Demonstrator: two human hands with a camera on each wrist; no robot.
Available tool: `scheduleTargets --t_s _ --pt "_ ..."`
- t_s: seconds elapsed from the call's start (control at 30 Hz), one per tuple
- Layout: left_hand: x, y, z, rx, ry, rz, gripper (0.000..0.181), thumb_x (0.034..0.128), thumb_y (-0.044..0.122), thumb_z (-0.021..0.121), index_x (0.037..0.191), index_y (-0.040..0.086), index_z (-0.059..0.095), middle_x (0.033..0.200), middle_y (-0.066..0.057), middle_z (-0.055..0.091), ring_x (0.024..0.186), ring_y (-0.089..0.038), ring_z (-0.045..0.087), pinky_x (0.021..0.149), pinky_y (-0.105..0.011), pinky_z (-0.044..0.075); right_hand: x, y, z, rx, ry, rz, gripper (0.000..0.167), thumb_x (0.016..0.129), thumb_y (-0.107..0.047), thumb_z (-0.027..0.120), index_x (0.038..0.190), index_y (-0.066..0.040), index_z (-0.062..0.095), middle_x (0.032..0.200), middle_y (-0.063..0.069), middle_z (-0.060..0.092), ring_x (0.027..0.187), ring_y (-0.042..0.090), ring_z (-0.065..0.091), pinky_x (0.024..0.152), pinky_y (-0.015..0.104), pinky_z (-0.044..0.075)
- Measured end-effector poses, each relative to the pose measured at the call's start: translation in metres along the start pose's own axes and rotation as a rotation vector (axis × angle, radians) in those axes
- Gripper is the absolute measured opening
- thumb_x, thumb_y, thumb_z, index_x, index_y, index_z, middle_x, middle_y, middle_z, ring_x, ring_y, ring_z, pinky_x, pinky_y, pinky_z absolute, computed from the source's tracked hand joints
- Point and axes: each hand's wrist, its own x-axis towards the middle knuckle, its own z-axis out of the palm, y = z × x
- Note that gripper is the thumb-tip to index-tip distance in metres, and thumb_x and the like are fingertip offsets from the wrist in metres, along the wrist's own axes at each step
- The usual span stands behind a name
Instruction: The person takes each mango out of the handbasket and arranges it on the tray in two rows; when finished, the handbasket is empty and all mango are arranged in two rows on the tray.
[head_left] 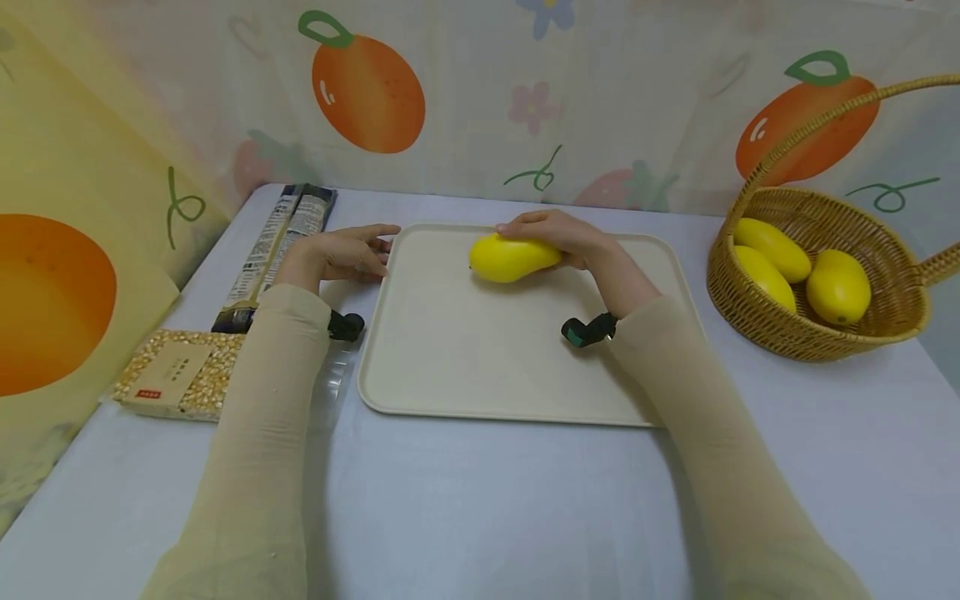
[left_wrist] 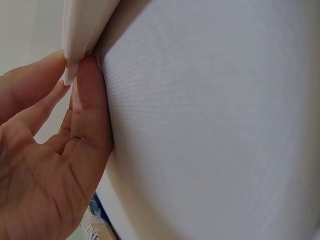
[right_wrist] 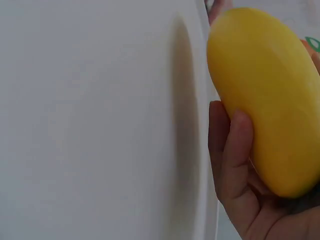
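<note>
Where your two sleeves [head_left: 247, 433] span the near side, the white tablecloth [head_left: 487, 517] runs between them up to the front edge of the beige tray [head_left: 480, 358]. Your right sleeve crosses the tray's right front corner, while your left one partly hides a pack of golden kernels [head_left: 176, 372] lying left of the tray. Ahead, the tray's front half offers you flat, open room, bounded by a low raised rim. Your left hand [head_left: 343, 252] pinches the left rim between thumb and fingers. Your right hand [head_left: 561, 232] grasps a yellow mango [head_left: 508, 260] over the tray's rear part, near the far rim; whether the fruit touches the tray's floor is unclear. By your left wrist, two long packets [head_left: 262, 254] lie side by side, crowding that side. To your right, apart from the tray, a wicker basket [head_left: 780, 336] with a tall handle holds three more yellow mangoes [head_left: 838, 286]. Farthest off hangs a fruit-printed curtain [head_left: 465, 175].
</note>
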Motion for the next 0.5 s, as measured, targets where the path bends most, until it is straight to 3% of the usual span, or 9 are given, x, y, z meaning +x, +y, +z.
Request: scheduleTargets --t_s 0.17,0.37,0.5 --pt "0.000 0.000 -0.001 0.010 -0.005 0.003 0.089 0.0937 -0.002 0.059 0.160 0.026 0.007 0.154 -0.012 0.022 0.122 -0.021 0.036 0.088 -0.018 0.049 0.007 -0.003 0.007 -0.068 0.012 0.024 0.050 0.089 -0.053 0.065 0.123 -0.016 0.064 0.115 0.003 0.055 0.102 0.020 0.053 0.083 0.031 0.057" --pt "0.001 -0.001 -0.002 0.010 -0.016 0.006 0.091 0.0932 -0.001 0.061 0.160 0.027 0.006 0.154 -0.011 0.021 0.122 -0.021 0.035 0.091 -0.020 0.048 0.014 -0.009 0.015 -0.132 0.053 0.032 0.047 0.086 -0.057 0.067 0.111 -0.017 0.063 0.109 0.003 0.055 0.094 0.019 0.054 0.075 0.028 0.054" --pt "0.001 -0.001 -0.001 0.014 -0.011 0.005 0.092 0.0926 -0.001 0.062 0.160 0.026 0.006 0.154 -0.011 0.021 0.121 -0.020 0.035 0.091 -0.020 0.048 0.018 -0.013 0.018 -0.176 0.080 0.040 0.051 0.082 -0.060 0.069 0.112 -0.019 0.065 0.110 0.001 0.056 0.094 0.018 0.055 0.074 0.027 0.053"
